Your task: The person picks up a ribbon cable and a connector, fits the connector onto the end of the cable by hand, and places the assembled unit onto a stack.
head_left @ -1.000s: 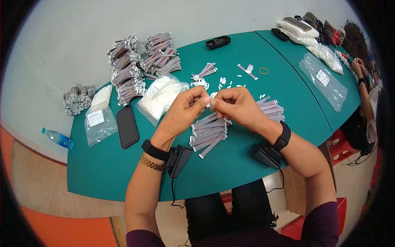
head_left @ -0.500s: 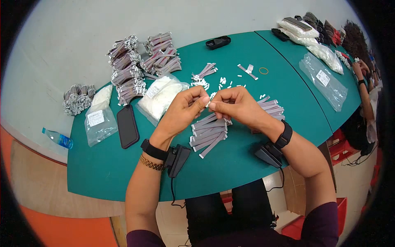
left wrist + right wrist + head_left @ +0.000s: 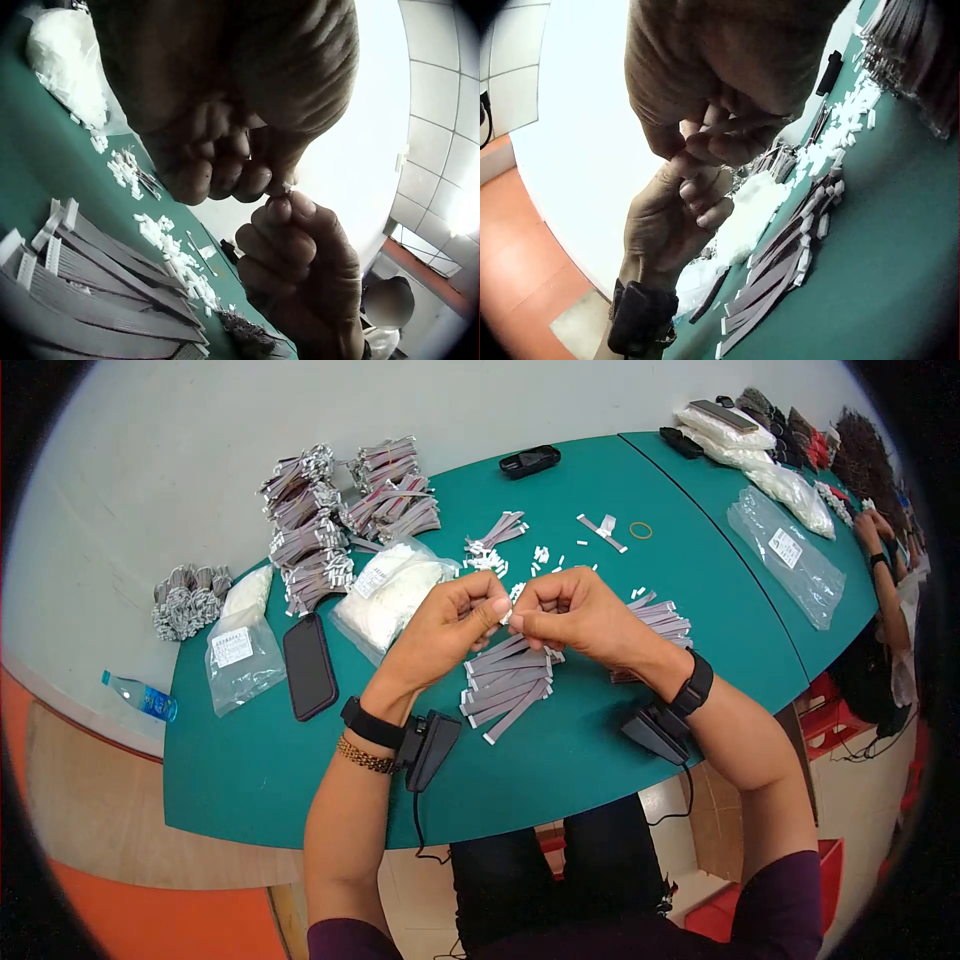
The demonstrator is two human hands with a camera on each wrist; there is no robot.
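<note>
Over the green table, the left hand point(image 3: 447, 622) and right hand point(image 3: 582, 622) meet fingertip to fingertip. A tiny white piece point(image 3: 289, 187) shows between their fingertips in the left wrist view; the left thumb and finger pinch it. The right thumb and index finger are pressed together at that piece, and what they hold is mostly hidden. Grey flat cables with white ends point(image 3: 507, 685) lie fanned below the hands. More cables point(image 3: 662, 622) lie beside the right wrist. Small white connectors point(image 3: 180, 262) are scattered behind the hands.
Stacked cable bundles point(image 3: 312, 530), a bag of white parts point(image 3: 392, 595), a phone point(image 3: 311, 667) and a bottle point(image 3: 141, 696) are at the left. A black object point(image 3: 530, 461) and rubber band point(image 3: 641, 531) lie farther back. An empty bag point(image 3: 787, 555) and another person's arm point(image 3: 884, 575) are at the right.
Both hands stay together in nearly the same place, with the right hand and wrist shifting slightly. At the far right, the other person's hands have moved a little.
</note>
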